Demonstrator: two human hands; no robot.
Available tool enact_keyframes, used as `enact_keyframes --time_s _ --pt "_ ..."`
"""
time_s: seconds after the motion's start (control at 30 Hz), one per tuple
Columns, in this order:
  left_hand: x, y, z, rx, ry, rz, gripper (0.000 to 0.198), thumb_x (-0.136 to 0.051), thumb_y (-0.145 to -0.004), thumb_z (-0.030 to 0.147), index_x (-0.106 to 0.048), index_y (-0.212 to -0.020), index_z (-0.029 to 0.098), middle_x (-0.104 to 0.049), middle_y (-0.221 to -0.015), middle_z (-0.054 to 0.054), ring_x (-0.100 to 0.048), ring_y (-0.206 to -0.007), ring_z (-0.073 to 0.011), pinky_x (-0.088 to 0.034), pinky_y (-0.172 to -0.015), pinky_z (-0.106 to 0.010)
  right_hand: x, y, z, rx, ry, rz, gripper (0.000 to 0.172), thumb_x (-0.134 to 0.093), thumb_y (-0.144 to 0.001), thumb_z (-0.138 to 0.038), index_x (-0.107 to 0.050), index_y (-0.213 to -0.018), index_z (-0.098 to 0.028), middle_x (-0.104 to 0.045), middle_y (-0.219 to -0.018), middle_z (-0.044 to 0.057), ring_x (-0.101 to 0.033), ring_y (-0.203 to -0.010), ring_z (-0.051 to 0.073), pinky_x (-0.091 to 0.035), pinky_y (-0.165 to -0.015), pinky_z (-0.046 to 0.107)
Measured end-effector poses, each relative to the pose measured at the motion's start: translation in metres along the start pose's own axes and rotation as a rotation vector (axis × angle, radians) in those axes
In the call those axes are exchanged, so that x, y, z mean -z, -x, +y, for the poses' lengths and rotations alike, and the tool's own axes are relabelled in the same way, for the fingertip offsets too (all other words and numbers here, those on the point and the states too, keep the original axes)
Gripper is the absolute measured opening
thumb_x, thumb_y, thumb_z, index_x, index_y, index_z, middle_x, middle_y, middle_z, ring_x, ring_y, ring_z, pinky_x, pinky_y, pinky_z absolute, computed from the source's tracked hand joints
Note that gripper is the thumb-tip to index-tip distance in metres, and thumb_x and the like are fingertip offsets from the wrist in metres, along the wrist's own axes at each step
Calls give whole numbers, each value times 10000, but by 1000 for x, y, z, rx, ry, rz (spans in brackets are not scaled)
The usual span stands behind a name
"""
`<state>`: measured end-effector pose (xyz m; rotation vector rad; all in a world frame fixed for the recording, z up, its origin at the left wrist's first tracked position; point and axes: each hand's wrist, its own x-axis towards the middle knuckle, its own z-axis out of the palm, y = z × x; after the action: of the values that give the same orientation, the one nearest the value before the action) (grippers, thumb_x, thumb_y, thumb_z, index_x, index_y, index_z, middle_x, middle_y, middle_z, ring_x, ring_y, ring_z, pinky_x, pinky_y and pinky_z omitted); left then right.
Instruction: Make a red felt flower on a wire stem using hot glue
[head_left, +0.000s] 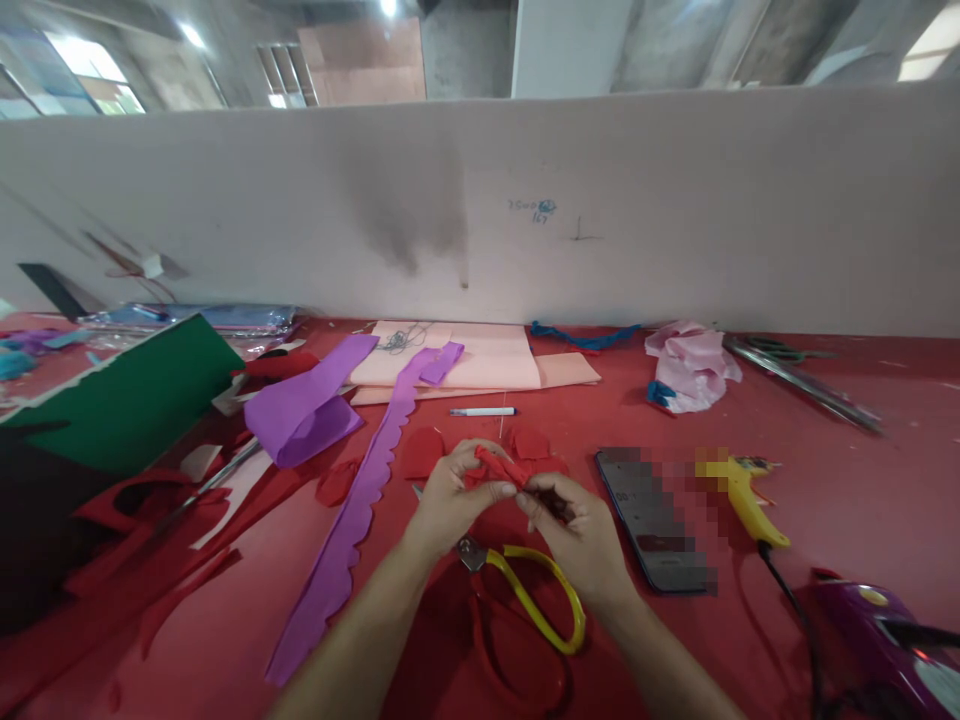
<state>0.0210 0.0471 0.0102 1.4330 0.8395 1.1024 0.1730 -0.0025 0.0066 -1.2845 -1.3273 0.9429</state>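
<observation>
Between my two hands is a small piece of red crepe-like material (501,464), gathered and folded. My left hand (450,502) pinches its left side with thumb and fingers. At its right end, the thumb and fingertips of my right hand (574,530) close on the same piece. Scissors with one yellow and one red handle (541,600) lie on the table just below my hands. Rounded red petal-shaped pieces (424,453) rest behind my hands. A long purple strip with a scalloped edge (364,510) lies to the left of my left hand.
A phone (652,520) and a yellow glue gun (746,500) with a black cord lie at right, near a purple device (885,640). Behind are a white marker (483,412), peach sheets (487,355) and crumpled pink material (691,365). A green board (142,395) leans at left.
</observation>
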Motion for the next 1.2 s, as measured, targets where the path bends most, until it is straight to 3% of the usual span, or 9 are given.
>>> enact_keyframes --time_s 0.17,0.33,0.63,0.83,1.2 --pt "-1 0 -2 -16 22 -22 116 -708 -688 225 -683 -793 185 -617 -929 -68 -554 -951 -214 -405 -892 -343 -1 -1 1 -104 -167 -64 145 -642 -770 -326 -601 -794 -190 -570 -690 -29 -522 -472 84 -428 -466 215" --pt "8 -3 6 37 0 -56 193 -760 -612 206 -698 -794 192 -611 -924 -58 -559 -911 -210 -419 -860 -330 0 -2 -1 -120 -146 -54 152 -654 -751 -332 -613 -766 -186 -570 -616 -29 -520 -448 94 -433 -448 217" --pt "15 -4 10 -27 -98 -121 41 -730 -663 217 -722 -699 199 -620 -894 -77 -567 -915 -221 -418 -876 -360 0 -1 2 -140 -113 -59 135 -659 -737 -315 -631 -771 -188 -592 -580 -32 -544 -462 114 -448 -478 240" --pt "15 -3 13 -73 -224 -123 92 -713 -686 226 -717 -777 218 -630 -924 -81 -559 -947 -231 -396 -913 -381 0 -1 2 -29 -72 -22 148 -648 -750 -244 -641 -892 -202 -666 -818 30 -622 -758 166 -493 -696 284" --pt "12 -3 15 -73 -291 -99 91 -703 -682 205 -681 -771 197 -626 -902 -72 -562 -929 -221 -404 -882 -359 -1 2 0 39 -5 -20 121 -613 -793 -283 -647 -876 -202 -674 -832 45 -623 -761 178 -508 -685 290"
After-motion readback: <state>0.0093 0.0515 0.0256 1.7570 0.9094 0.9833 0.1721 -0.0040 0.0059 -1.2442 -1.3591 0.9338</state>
